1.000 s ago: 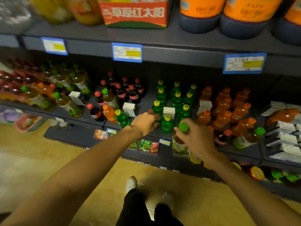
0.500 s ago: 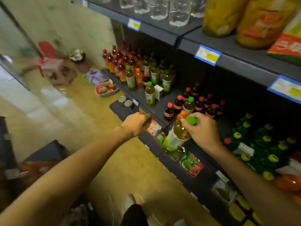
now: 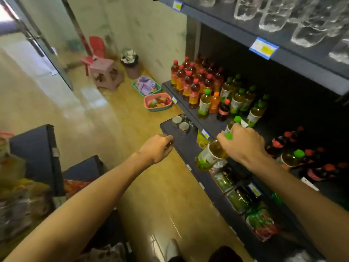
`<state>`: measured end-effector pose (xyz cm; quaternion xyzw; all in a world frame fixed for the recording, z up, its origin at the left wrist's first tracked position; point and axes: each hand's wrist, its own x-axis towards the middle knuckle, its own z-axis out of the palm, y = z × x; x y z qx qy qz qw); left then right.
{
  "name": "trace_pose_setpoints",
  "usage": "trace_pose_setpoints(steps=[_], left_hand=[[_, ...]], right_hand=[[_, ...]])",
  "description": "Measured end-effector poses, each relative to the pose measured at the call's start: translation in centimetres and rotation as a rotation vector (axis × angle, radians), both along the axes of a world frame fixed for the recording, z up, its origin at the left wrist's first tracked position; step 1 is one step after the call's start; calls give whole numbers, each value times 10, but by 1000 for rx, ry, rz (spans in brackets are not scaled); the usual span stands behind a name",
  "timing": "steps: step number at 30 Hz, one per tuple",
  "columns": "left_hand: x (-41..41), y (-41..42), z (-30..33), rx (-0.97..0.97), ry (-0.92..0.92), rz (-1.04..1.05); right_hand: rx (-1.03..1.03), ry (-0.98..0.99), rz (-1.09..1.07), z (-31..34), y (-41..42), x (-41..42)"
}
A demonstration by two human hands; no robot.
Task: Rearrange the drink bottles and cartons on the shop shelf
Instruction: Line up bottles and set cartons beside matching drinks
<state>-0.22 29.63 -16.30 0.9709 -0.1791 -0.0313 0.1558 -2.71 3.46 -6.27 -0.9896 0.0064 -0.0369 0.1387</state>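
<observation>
My right hand grips a green-capped bottle of yellow drink by the neck, tilted, just in front of the middle shelf. A second green-capped bottle stands right behind that hand. My left hand hovers by the lower shelf's end with curled fingers, and nothing shows in it. On the middle shelf stand red-capped tea bottles, green-capped bottles, an orange bottle and a dark cola bottle. Further right are dark red-capped bottles.
Cans and snack packets sit on the lower shelf. Clear bottles fill the top shelf. On the floor are a pink basket, a teal basket, a pink stool and a bin. Dark crates stand at left.
I have turned left along the shelf. My right hand carried the green-capped bottle from the green and orange bottles toward the left section. My left hand moved along with it.
</observation>
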Motion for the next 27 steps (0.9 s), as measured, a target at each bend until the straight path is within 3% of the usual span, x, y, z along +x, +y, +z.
trace_pose_setpoints(steps=[11, 17, 22, 27], left_hand=[[112, 17, -16, -16, 70, 23], [185, 9, -17, 8, 136, 10], [259, -8, -25, -2, 171, 3], [304, -38, -26, -12, 237, -129]], right_hand=[[-128, 30, 98, -36, 28, 120], [-212, 189, 239, -57, 27, 190], [-82, 212, 205, -75, 4, 240], [25, 229, 94, -76, -9, 262]])
